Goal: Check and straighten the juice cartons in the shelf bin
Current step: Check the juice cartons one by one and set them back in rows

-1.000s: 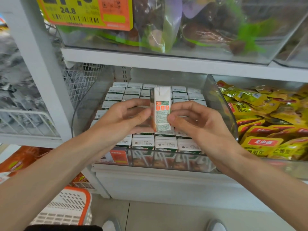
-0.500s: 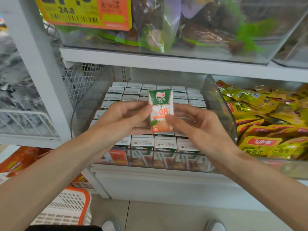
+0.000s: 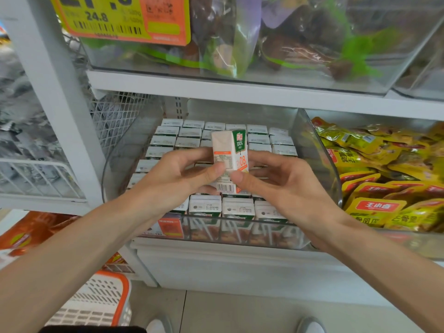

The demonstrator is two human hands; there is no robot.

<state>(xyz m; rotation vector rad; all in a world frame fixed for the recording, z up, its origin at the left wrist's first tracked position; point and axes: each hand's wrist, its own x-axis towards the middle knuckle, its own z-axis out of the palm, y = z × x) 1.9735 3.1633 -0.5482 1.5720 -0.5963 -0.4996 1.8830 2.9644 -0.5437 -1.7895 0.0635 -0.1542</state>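
Observation:
A small white, green and orange juice carton (image 3: 229, 150) stands upright in the air above the clear shelf bin (image 3: 319, 164). My left hand (image 3: 177, 175) pinches its lower left side and my right hand (image 3: 276, 186) pinches its lower right corner. A narrow side panel with a barcode and part of the "100%" front face show. Under it, several rows of the same cartons (image 3: 206, 205) stand packed in the bin with their white tops up. The cartons behind my hands are hidden.
A neighbouring bin of yellow snack packets (image 3: 374, 188) sits to the right. Above is a white shelf (image 3: 240, 94) with a clear bin of bagged goods and a yellow-orange price tag (image 3: 125, 18). A white and orange basket (image 3: 96, 304) stands on the floor at lower left.
The held carton has been turned between my fingers: first a side panel faced me, then the front, now a side panel with barcode and part of the front. Both hands stayed in place.

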